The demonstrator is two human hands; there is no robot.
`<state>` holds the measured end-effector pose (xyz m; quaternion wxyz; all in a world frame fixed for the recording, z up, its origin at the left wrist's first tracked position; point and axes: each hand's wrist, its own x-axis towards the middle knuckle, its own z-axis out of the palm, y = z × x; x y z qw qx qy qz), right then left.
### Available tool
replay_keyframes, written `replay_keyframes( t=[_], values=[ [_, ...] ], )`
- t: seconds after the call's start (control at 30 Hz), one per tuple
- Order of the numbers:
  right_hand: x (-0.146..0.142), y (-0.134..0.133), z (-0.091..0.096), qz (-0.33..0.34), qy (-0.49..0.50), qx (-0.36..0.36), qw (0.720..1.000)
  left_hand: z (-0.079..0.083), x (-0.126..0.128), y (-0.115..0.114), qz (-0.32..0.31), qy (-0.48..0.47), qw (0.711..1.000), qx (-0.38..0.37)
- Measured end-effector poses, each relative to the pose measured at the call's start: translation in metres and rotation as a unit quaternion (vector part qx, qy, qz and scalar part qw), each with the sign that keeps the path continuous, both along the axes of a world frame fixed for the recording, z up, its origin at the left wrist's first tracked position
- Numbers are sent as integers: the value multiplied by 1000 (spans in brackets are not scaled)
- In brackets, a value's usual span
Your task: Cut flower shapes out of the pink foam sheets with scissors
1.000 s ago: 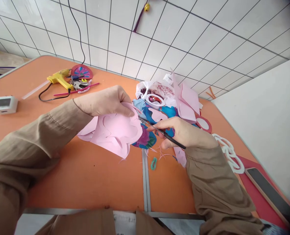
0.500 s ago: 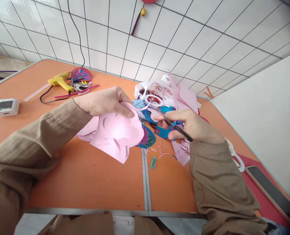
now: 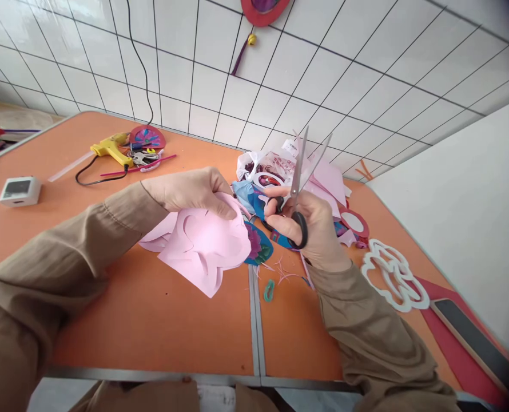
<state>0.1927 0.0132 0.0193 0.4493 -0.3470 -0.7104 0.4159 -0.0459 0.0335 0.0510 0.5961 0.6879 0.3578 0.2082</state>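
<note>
My left hand (image 3: 186,191) pinches the top edge of a pink paper sheet (image 3: 203,240) with curved cuts, held just above the orange table (image 3: 151,315). My right hand (image 3: 312,229) grips black-handled scissors (image 3: 299,183), blades open and pointing up and away from the paper. Both hands are close together at the table's middle. Beneath them lie blue and purple flower cut-outs (image 3: 258,246).
A heap of pink paper and a plastic bag (image 3: 280,166) lies behind the hands. A yellow glue gun (image 3: 108,150) with keys sits at the back left, a small white device (image 3: 19,190) at the left. White cut-out shape (image 3: 394,274) and a dark tablet (image 3: 473,337) are on the right.
My right hand has drawn the scissors away from the pink paper and turned them upright with the blades spread. The left hand keeps its hold on the paper.
</note>
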Motion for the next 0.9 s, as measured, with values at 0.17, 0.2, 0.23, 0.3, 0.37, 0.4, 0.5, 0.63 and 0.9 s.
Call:
replay_keyframes(
  t=[0.17, 0.2, 0.23, 0.3, 0.37, 0.4, 0.5, 0.63, 0.9],
  values=[
    [-17, -12, -5, -6, -9, -43, 999, -8, 10, -6, -34, 34, 999, 16],
    [-19, -14, -6, -4, -15, -47, 999, -9, 12, -6, -39, 44, 998, 29],
    [-20, -15, -7, -2, -23, -51, 998, -10, 13, -7, -42, 57, 996, 44],
    [-21, -18, -9, -1, -39, -56, 998, -11, 16, -8, -47, 85, 993, 73],
    [-22, -20, -11, -4, -51, -53, 997, -12, 18, -9, -54, 103, 989, 91],
    [-22, -21, -11, -7, -57, -49, 997, -12, 19, -9, -58, 104, 988, 95],
    [-22, -21, -14, -22, -76, -46, 996, -15, 22, -10, -74, 79, 990, 91],
    [-22, -18, -19, -22, -89, -56, 994, -22, 23, -7, -89, 63, 987, 121],
    [-25, -16, -30, -8, -110, -46, 993, -32, 26, -4, -104, 80, 980, 151]
  ],
)
